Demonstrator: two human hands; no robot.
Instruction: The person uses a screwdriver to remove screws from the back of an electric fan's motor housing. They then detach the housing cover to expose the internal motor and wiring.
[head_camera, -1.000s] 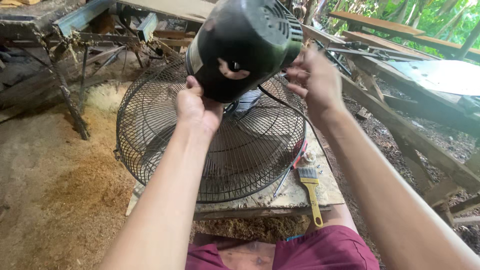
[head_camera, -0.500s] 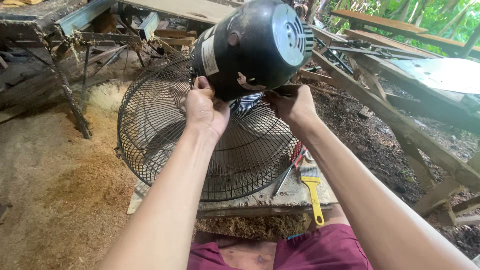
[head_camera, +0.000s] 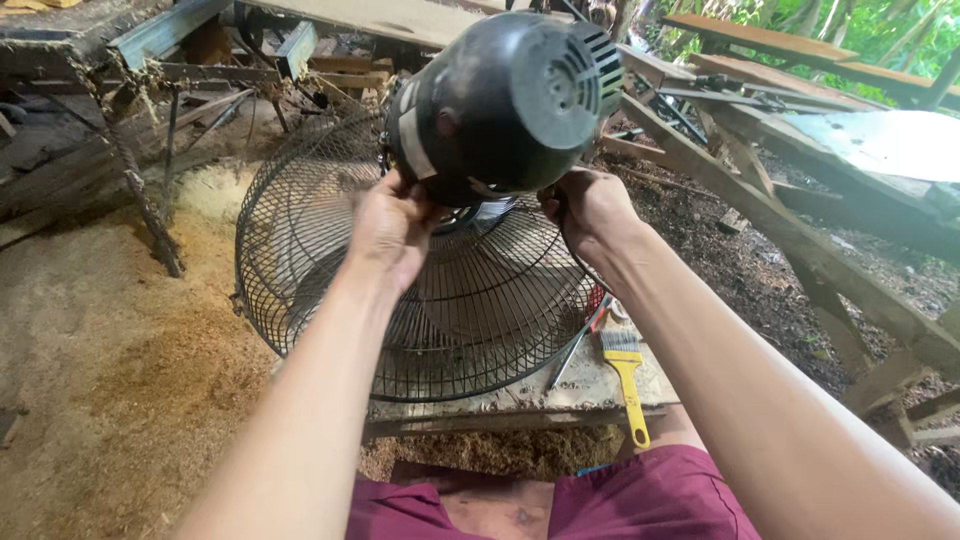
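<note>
Black domed plastic fan motor housing (head_camera: 505, 100) held above round black wire fan guard (head_camera: 420, 290) on wooden worktop (head_camera: 590, 385); left hand (head_camera: 392, 228) and right hand (head_camera: 588, 205) clamped beneath it. Judged step: seating housing; next needs alignment

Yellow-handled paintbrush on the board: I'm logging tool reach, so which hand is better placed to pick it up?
The right hand, probably. The yellow-handled paintbrush lies directly below the right forearm, at the board's right end. The left hand is across the round black wire fan guard. Both grip the black fan motor housing.
</note>
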